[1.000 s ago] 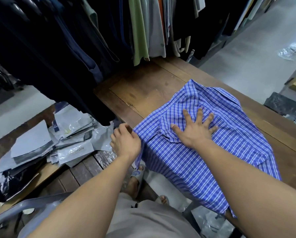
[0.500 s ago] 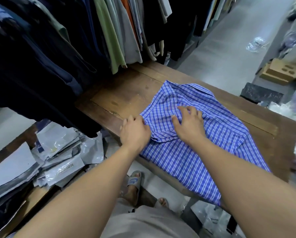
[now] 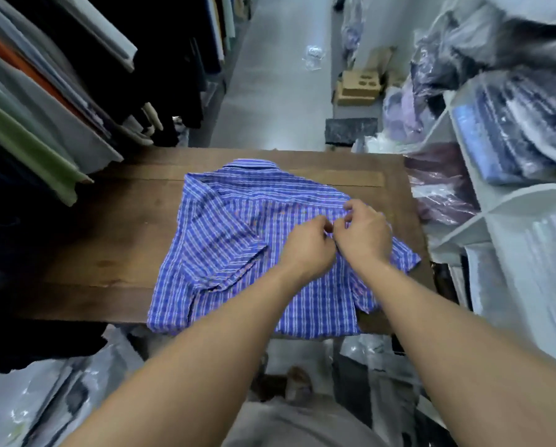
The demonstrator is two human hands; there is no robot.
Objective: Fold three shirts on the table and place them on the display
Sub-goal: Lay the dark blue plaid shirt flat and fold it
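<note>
Pinched between the curled fingers of the left hand (image 3: pixel 307 246) and the right hand (image 3: pixel 365 238), which are held almost touching, is a small ridge of cloth on the right half of the blue-and-white checked short-sleeved shirt (image 3: pixel 231 221); the picture is blurred, so how much cloth is taken up cannot be told. The shirt is spread on the brown wooden table (image 3: pixel 118 240) with its long axis running away from the person: the collar (image 3: pixel 247 167) is at the far end and the hem reaches the near edge. The left sleeve (image 3: pixel 225 256) is already laid inward over the body, while the right sleeve (image 3: pixel 402 256) is splayed outward, just to the right of the grip. Most of the shirt therefore lies to the left of the pinched spot, and the right hand is the nearer one to the loose sleeve. A fold of that side is judged to be the step in hand, carried leftward across the long axis. A white shelf unit (image 3: pixel 483 214) with bagged garments, possibly the display, is seen beside the table on the right.
</note>
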